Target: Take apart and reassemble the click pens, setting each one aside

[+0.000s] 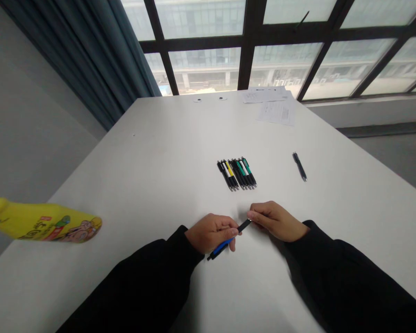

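Note:
A blue and black pen slants between my two hands, low over the white table. My left hand is closed around its barrel, thumb on top. At the pen's tip end, my right hand pinches with thumb and forefinger; whether a small part sits inside that pinch is hidden. Just beyond my hands lies a row of several pens, side by side, with black, white, yellow and green barrels. Farther right, a single dark pen rests alone on the tabletop.
A yellow bottle with a printed label stands at the left of the white table. Paper sheets lie at the far edge, near the windows. A blue curtain hangs at the back left.

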